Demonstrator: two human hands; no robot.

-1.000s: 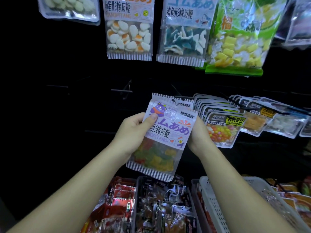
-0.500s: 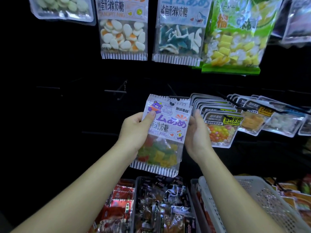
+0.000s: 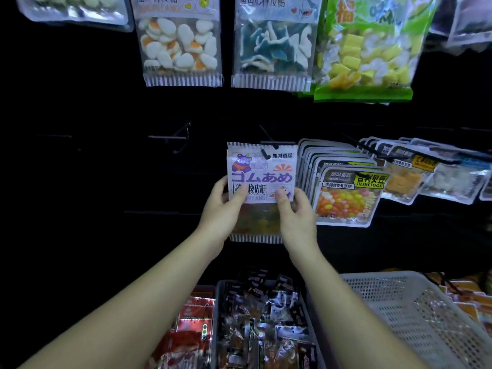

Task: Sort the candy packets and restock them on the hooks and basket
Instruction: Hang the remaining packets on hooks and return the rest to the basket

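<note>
A gummy bear candy packet (image 3: pixel 262 171) with purple lettering hangs upright in the middle of the dark display wall. A black hook (image 3: pixel 266 151) passes through the hole near its top edge. My left hand (image 3: pixel 222 209) pinches the packet's left side, thumb on the front. On its right side my right hand (image 3: pixel 294 211) pinches it the same way. Both hands cover much of the clear lower half with the gummies.
A bare hook (image 3: pixel 170 137) sticks out to the left. Jelly bean packets (image 3: pixel 348 193) hang in a row right of my hands. Egg gummies (image 3: pixel 179 46), shark gummies (image 3: pixel 273 43) and a green bag (image 3: pixel 367 49) hang above. A white basket (image 3: pixel 415 315) and bins of snacks (image 3: pixel 263 323) lie below.
Both hands raised the packet, straightened it and brought its top hole onto the hook. My right hand moved from behind the packet to its front right edge.
</note>
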